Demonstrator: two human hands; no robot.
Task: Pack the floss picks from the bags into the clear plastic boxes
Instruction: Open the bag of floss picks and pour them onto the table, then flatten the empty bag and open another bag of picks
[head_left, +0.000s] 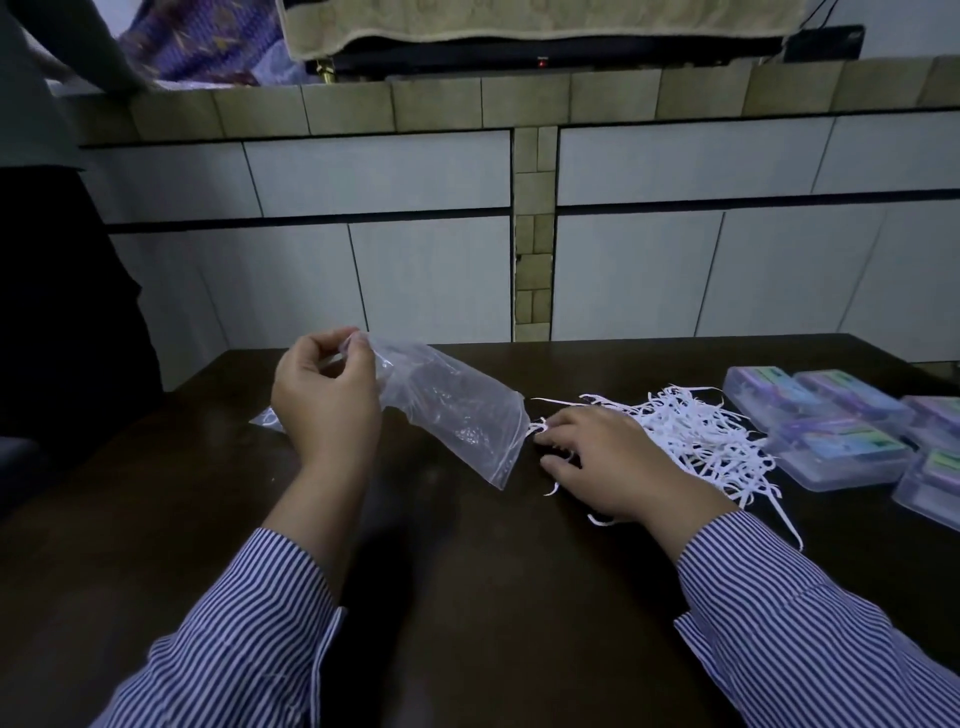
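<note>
The left hand (327, 397) pinches one end of a clear bag (452, 410) between thumb and fingertips, holding it raised above the dark worktop (467, 571). The bag is thin, crinkled and see-through, looks empty, and slopes down toward four o'clock, its lower edge near the right hand (605, 462). That hand lies palm down with fingers spread and relaxed, gripping nothing, its fingertips touching a few stray floss picks (696, 431). The picks are slim, white and curved, heaped in a loose tangle at two o'clock from the right hand. Beyond the heap, at three o'clock, sit several clear boxes (841, 452) with purple and green labels inside, lying flat and close together. Both sleeves (810, 634) are blue-and-white striped.
</note>
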